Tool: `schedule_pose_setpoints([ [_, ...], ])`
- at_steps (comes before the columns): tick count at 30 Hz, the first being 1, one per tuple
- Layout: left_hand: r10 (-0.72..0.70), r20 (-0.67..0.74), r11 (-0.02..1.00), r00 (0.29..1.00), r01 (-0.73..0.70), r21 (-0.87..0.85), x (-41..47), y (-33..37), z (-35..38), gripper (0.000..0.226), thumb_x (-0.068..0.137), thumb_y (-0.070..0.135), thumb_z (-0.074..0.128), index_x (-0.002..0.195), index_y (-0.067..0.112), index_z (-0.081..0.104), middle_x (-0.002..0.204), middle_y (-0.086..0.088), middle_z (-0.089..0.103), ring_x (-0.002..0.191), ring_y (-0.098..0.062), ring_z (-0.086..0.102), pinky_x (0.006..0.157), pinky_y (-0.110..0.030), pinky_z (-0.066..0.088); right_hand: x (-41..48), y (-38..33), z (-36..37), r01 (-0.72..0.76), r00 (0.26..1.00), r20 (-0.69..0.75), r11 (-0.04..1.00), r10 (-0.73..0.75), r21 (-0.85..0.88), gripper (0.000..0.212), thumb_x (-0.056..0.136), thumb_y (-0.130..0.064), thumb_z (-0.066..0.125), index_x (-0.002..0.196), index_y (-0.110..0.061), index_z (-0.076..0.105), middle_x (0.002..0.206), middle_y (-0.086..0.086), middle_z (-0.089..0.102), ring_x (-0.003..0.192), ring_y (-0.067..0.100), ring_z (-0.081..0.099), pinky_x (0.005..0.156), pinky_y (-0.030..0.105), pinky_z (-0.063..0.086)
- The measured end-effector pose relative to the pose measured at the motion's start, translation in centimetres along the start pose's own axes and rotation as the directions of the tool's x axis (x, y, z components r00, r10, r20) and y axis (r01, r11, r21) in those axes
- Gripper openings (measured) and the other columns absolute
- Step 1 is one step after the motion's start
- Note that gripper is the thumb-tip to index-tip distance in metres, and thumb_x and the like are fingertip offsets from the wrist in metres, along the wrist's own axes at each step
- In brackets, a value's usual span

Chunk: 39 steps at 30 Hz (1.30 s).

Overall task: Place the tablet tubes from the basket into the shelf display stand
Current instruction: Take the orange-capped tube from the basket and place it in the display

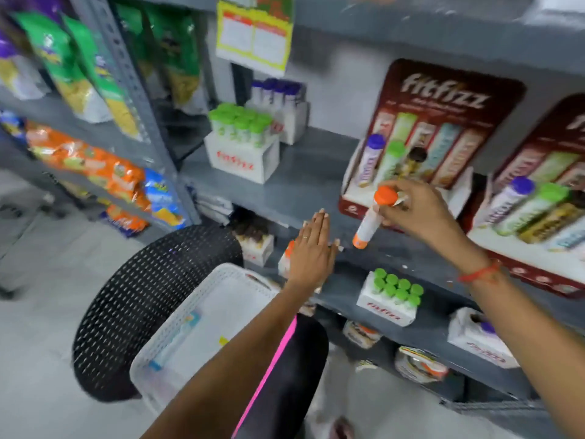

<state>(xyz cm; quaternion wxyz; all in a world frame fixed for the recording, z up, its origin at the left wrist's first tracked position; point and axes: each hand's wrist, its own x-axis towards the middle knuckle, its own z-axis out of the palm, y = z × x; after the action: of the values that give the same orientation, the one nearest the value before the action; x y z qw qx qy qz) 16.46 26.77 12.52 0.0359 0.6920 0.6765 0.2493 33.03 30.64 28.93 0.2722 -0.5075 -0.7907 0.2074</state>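
Note:
My right hand [418,210] grips a white tablet tube with an orange cap [370,221], held just in front of the maroon shelf display stand [449,99]. A purple-capped tube [368,160] and a green-capped tube [391,160] stand in the stand's left slots. My left hand [311,248] is flat and holds nothing, fingers together, near the edge of the lower shelf. The white lattice basket [193,315] sits below on a black perforated stool [133,299]. In the basket lies a blue-ended tube [177,340].
A second maroon display stand [544,198] holds several tubes at the right. White boxes of green-capped tubes [242,137] and purple-capped tubes [278,99] stand on the grey shelf. Another box of green-capped tubes [391,296] sits on the lower shelf. Snack packets [85,160] fill the left rack.

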Motion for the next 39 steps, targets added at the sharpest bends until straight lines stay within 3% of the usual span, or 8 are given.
schedule_pose_setpoints([
  [7,-0.039,0.132,0.999,0.990,0.034,0.042,3.1,3.4,2.6,0.066,0.095,0.042,0.022,0.136,-0.008,0.034,0.141,-0.026,0.040,0.132,-0.036,0.036,0.113,-0.045,0.021,2.8,2.2,-8.1,-0.146,0.988,0.043,0.988,0.148,-0.050,0.031,0.076,-0.001,0.062,0.105,-0.012,0.067,0.096,0.010,0.063,0.088,0.033,0.067,0.084,0.048,0.057],
  [11,-0.056,0.211,0.987,0.976,0.022,0.161,2.2,2.3,4.3,0.076,0.092,0.052,0.001,0.146,-0.001,0.011,0.155,-0.018,0.015,0.143,-0.027,0.011,0.115,-0.037,-0.004,4.1,3.0,-10.2,-0.198,0.974,0.086,0.971,0.210,-0.134,0.027,0.075,0.006,0.060,0.096,-0.010,0.068,0.080,0.007,0.058,0.065,0.016,0.058,0.050,0.006,0.047],
  [14,-0.045,0.198,0.982,0.979,0.007,0.190,2.1,2.1,4.5,0.089,0.081,0.057,-0.020,0.147,0.002,0.004,0.156,-0.015,0.009,0.143,-0.026,0.006,0.114,-0.037,-0.006,4.9,3.8,-10.6,-0.269,0.958,0.072,0.955,0.279,-0.122,0.011,0.079,-0.003,0.064,0.088,-0.008,0.069,0.074,0.009,0.063,0.055,0.011,0.061,0.035,-0.001,0.039],
  [17,-0.051,0.183,0.982,0.982,0.016,0.186,2.1,2.1,4.6,0.086,0.083,0.057,-0.018,0.147,0.003,0.002,0.156,-0.015,0.008,0.144,-0.025,0.005,0.114,-0.037,-0.007,5.7,4.5,-10.5,-0.266,0.964,-0.060,0.955,0.260,-0.132,0.013,0.081,-0.008,0.064,0.090,-0.001,0.071,0.085,0.013,0.070,0.076,0.029,0.070,0.042,0.004,0.045],
  [21,-0.061,0.184,0.984,0.981,0.029,0.175,1.9,2.2,4.4,0.084,0.084,0.057,-0.014,0.147,0.005,0.002,0.157,-0.013,0.007,0.144,-0.025,0.004,0.114,-0.035,-0.008,6.3,4.5,-10.7,-0.261,0.965,-0.082,0.914,0.248,-0.311,0.025,0.079,-0.012,0.067,0.103,-0.006,0.070,0.109,0.018,0.070,0.097,0.033,0.067,0.085,0.033,0.053],
  [30,-0.084,0.188,0.977,0.979,0.044,0.207,1.9,2.4,4.1,0.086,0.081,0.062,-0.017,0.148,0.010,-0.003,0.158,-0.008,0.001,0.144,-0.023,-0.002,0.112,-0.034,-0.011,6.8,4.8,-10.7,-0.239,0.966,-0.005,0.881,0.260,-0.409,0.039,0.080,-0.002,0.064,0.118,-0.009,0.062,0.129,0.016,0.058,0.112,0.032,0.058,0.093,0.031,0.047],
  [35,-0.100,0.200,0.972,0.975,0.053,0.228,1.9,2.7,4.0,0.071,0.094,0.057,0.005,0.148,0.012,-0.005,0.158,-0.006,-0.002,0.143,-0.022,-0.006,0.111,-0.033,-0.012,6.8,5.0,-10.8,-0.239,0.961,0.045,0.903,0.272,-0.356,0.030,0.079,-0.001,0.066,0.108,-0.007,0.068,0.120,0.013,0.064,0.091,0.026,0.064,0.066,0.023,0.051],
  [39,-0.104,0.204,0.972,0.974,0.056,0.227,1.9,2.7,4.0,0.072,0.092,0.057,0.003,0.148,0.012,-0.005,0.158,-0.007,-0.002,0.143,-0.022,-0.006,0.112,-0.034,-0.011,7.1,5.5,-10.8,-0.221,0.973,-0.020,0.906,0.229,-0.361,0.020,0.084,-0.011,0.063,0.101,-0.006,0.070,0.113,0.014,0.070,0.094,0.031,0.067,0.083,0.033,0.052],
])
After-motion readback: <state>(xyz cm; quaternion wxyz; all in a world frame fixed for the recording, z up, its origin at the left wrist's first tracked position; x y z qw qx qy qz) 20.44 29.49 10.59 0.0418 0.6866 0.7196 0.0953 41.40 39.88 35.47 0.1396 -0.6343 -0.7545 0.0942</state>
